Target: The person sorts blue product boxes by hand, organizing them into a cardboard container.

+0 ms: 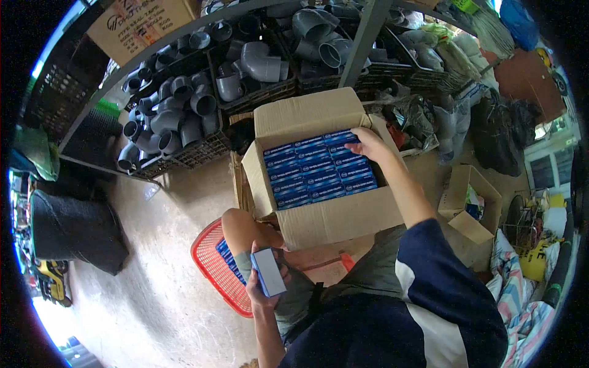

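My left hand [264,288] is closed around a small blue box [270,273] whose pale, plain side faces up, held over my left thigh. In front of me stands an open cardboard carton [331,227] with its flaps folded out. Rows of small blue printed boxes [319,168] fill it. At the carton's far right corner, my right hand [368,145] has its thumb and fingers on one of these boxes; its fingertips are partly hidden. Beside my left leg, a red plastic basket [205,251] contains more blue boxes [230,257], partly covered by my leg.
Black crates [199,153] of grey pipe elbows [264,61] line the metal rack [365,46] behind the carton. A smaller open carton [457,190] sits on the floor at right, near striped sacks [518,294]. A dark, covered bulky object [76,227] stands at left.
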Demonstrator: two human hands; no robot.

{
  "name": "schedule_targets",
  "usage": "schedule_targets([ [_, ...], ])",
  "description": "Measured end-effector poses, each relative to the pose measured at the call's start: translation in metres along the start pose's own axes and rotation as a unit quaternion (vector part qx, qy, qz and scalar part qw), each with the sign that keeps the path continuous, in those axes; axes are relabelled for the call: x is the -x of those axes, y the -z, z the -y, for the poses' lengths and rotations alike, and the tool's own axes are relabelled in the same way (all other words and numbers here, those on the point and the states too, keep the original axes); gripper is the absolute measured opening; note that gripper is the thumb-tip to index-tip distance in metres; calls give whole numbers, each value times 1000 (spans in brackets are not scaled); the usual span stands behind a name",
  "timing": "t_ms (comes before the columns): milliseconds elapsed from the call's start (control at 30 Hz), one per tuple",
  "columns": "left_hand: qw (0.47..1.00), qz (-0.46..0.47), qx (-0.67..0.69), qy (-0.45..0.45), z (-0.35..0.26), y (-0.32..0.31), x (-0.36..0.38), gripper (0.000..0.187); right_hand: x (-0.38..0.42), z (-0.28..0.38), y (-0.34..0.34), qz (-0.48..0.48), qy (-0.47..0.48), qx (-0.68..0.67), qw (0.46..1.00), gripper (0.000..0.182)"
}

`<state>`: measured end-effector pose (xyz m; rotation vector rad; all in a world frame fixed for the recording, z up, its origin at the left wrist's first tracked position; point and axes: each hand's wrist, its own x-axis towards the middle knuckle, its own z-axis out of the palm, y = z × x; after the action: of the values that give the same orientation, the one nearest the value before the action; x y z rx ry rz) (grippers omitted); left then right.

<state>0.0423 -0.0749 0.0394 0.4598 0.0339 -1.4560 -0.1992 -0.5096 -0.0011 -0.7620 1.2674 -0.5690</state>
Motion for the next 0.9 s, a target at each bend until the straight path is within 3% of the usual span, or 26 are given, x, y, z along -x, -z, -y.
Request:
schedule_targets([
  [33,1000,-15,-14,-1,0,-6,-1,85,27,4,-1,21,49,17,998,46],
  [133,995,-50,-92,-5,5,-3,1,81,103,2,-14,-50,108,145,982,64],
  [167,993,-50,-111,-3,6,-2,0,80,119,4,-15,-42,98,241,965,74],
  [200,990,-51,-131,-1,8,-1,0,79,109,-10,-3,-49,138,396,906,76],
  [267,990,-25,-135,25,11,2,-3,78,90,-19,-1,-87,165,475,860,77],
  [400,989,-47,-134,37,16,13,-3,75,11,-42,5,-93,116,356,923,81],
  [533,989,-46,-134,37,21,4,-8,71,1,-49,-2,-14,105,375,921,80],
  [600,991,-9,-131,39,23,-5,-14,71,9,-49,9,18,82,272,959,81],
  [700,987,-75,-142,31,26,6,-15,71,-11,-63,30,-27,-14,283,959,77],
  [733,987,-65,-144,41,24,6,-13,73,-81,-110,41,-21,2,257,966,75],
  [800,986,-45,-146,61,23,-3,-8,77,-31,-96,52,110,-12,194,975,71],
  [900,990,-25,-126,59,22,-1,-9,79,-11,-78,48,182,-63,153,969,73],
])
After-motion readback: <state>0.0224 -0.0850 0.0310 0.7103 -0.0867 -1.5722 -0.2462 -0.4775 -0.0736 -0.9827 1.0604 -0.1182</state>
